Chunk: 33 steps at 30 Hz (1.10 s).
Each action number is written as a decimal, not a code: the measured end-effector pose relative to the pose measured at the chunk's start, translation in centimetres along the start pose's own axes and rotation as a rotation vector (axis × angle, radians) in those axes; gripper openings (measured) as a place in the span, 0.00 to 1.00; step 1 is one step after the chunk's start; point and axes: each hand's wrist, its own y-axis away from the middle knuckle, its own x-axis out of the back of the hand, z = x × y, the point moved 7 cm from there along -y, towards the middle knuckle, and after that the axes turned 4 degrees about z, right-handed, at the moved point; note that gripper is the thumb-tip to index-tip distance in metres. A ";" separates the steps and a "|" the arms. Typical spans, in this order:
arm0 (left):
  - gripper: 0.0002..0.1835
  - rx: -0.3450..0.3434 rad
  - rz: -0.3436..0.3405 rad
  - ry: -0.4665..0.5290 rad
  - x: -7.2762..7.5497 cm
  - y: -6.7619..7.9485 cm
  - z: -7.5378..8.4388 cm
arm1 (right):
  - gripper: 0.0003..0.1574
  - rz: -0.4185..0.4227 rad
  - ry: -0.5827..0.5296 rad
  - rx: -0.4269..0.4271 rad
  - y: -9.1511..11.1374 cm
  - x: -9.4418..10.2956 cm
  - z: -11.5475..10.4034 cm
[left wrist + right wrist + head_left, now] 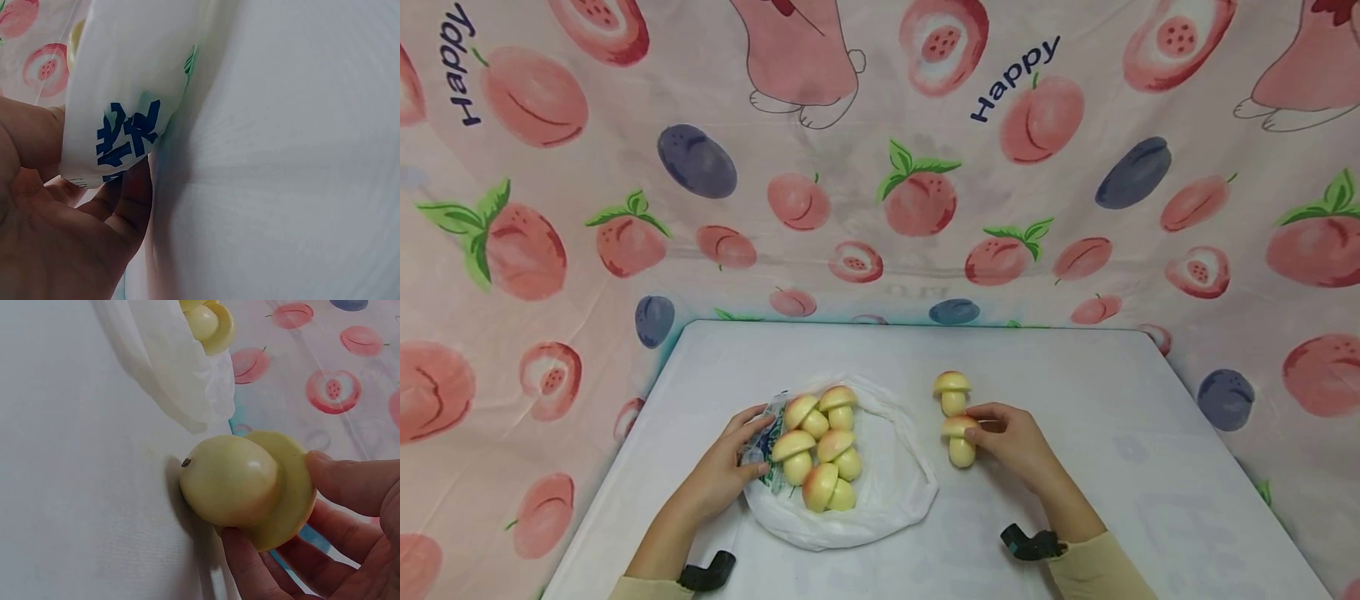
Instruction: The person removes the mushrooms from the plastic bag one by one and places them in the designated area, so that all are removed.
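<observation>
Five yellow mushrooms (820,487) lie in one white plastic bag (891,523); the left hand (724,463) pinches the bag's edge between thumb and fingers; a sixth mushroom (961,452), right of the bag, is pinched by its cap in the right hand (1017,442); a seventh mushroom (952,390) stands just beyond it; the table (1075,367) is white (faintly creased); fruit-printed cloth (850,217) hangs behind.

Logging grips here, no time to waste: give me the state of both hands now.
Left hand: closed, holding the side of the white plastic bag.
Right hand: closed, holding a yellow mushroom by its cap.
</observation>
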 end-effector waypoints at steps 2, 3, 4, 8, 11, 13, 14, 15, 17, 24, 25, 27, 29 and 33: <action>0.40 -0.001 0.000 0.002 0.0 0.0 0.0 | 0.23 0.004 0.000 0.000 -0.1 0.0 -0.1; 0.40 -0.001 0.001 0.002 0.0 0.0 0.0 | 0.22 0.005 -0.001 0.001 -0.1 0.0 -0.1; 0.40 -0.001 0.001 0.002 0.0 0.0 0.0 | 0.22 0.005 -0.002 0.004 -0.1 0.0 -0.1; 0.39 0.000 0.002 0.000 0.1 0.1 0.0 | 0.22 0.006 -0.018 0.008 -0.3 0.0 -0.2; 0.40 -0.001 0.002 -0.003 0.0 0.1 0.0 | 0.22 0.002 -0.024 0.017 -0.3 0.0 -0.2; 0.40 -0.001 0.000 -0.004 0.0 0.1 0.0 | 0.23 0.001 -0.033 0.018 -0.3 0.0 -0.2; 0.40 0.000 -0.001 -0.004 0.0 0.1 0.0 | 0.23 -0.003 -0.038 0.022 -0.3 -0.1 -0.2; 0.40 0.001 -0.002 -0.005 0.0 0.1 0.0 | 0.23 -0.004 -0.044 0.024 -0.3 0.0 -0.3; 0.40 0.004 -0.003 -0.004 0.0 0.1 0.0 | 0.24 -0.003 -0.055 0.021 -0.3 0.0 -0.3; 0.39 0.017 -0.006 0.004 0.0 0.2 0.2 | 0.25 -0.020 -0.085 0.026 -0.3 -0.1 -0.3; 0.39 0.017 -0.007 0.003 0.0 0.2 0.2 | 0.25 -0.021 -0.092 0.025 -0.3 -0.2 -0.3; 0.39 0.019 -0.006 0.004 0.0 0.2 0.2 | 0.25 -0.029 -0.112 0.025 -0.3 -0.2 -0.3; 0.39 0.017 -0.006 0.004 0.0 0.2 0.2 | 0.25 -0.036 -0.126 0.025 -0.3 -0.3 -0.2; 0.39 0.014 -0.007 0.007 0.0 0.2 0.2 | 0.26 -0.047 -0.157 0.018 -0.3 -0.3 -0.2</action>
